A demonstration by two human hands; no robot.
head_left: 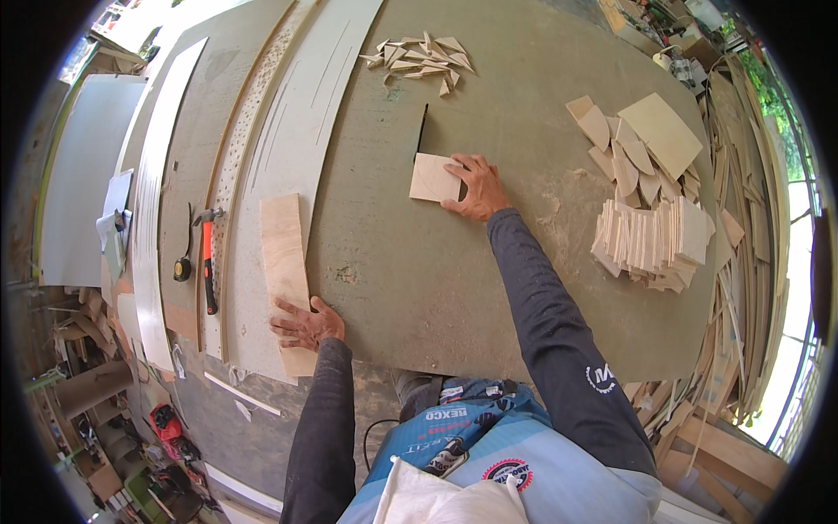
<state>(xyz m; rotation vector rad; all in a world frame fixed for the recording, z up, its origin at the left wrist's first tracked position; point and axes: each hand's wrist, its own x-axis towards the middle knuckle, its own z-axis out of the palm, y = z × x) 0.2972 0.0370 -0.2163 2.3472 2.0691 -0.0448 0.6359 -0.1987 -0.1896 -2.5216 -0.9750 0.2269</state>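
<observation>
My right hand [477,189] grips a small square piece of plywood [432,178] by its right side, thumb at the near corner and fingers at the far one. The square lies on the big worktable [410,288], its far edge at the near end of a thin dark upright line [422,131], a slit or a blade; I cannot tell which. On the left, my left hand [307,325] lies with fingers spread across the near part of a long plywood strip [284,236]. That strip rests on a pale board [297,131] running away from me.
Small offcuts [423,59] lie scattered at the far side. To the right stand a row of stacked plywood pieces [650,234] and a loose pile with a larger panel [662,133]. A hammer [208,258] and a tape measure [182,267] lie left. Scrap boards [742,227] lean beyond the right edge.
</observation>
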